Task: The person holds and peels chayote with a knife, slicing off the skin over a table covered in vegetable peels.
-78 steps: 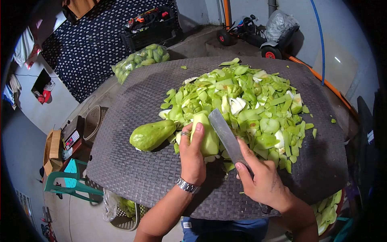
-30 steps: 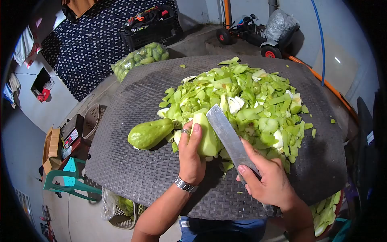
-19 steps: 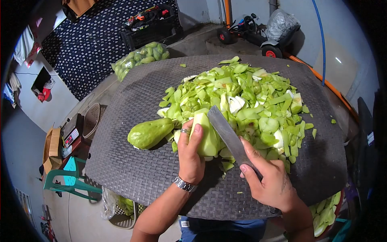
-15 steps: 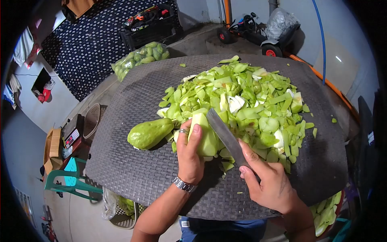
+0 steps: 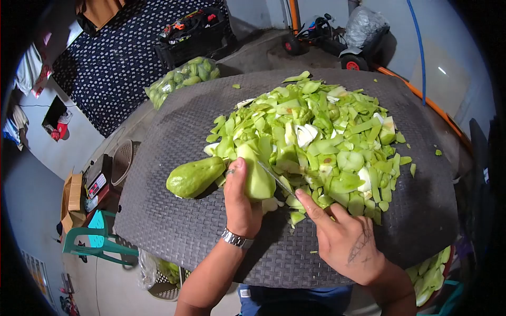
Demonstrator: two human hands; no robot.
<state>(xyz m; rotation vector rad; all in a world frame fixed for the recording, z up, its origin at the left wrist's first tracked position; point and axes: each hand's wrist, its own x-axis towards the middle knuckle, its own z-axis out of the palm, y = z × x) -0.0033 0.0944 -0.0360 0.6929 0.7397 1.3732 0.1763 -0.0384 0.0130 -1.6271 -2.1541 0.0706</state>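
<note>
My left hand (image 5: 242, 203) grips a peeled pale green chayote (image 5: 256, 176) upright over the near part of the table. A knife (image 5: 279, 181) is in my right hand (image 5: 342, 234), its blade turned edge-on against the right side of that chayote. An unpeeled chayote (image 5: 195, 177) lies on the table just left of my left hand. Beyond both hands spreads a large heap of green peels and pieces (image 5: 316, 142), with a few white bits among them.
The dark woven table (image 5: 168, 226) has a bag of chayotes (image 5: 184, 76) behind its far left edge. A teal chair (image 5: 97, 237), a cardboard box (image 5: 72, 200) and a scale (image 5: 97, 181) stand left. A basket (image 5: 166, 290) and a container of green pieces (image 5: 429, 279) are below.
The blade has turned from showing its flat face to edge-on and has come down against the chayote. My left hand and the chayote have shifted slightly left, the chayote tilting.
</note>
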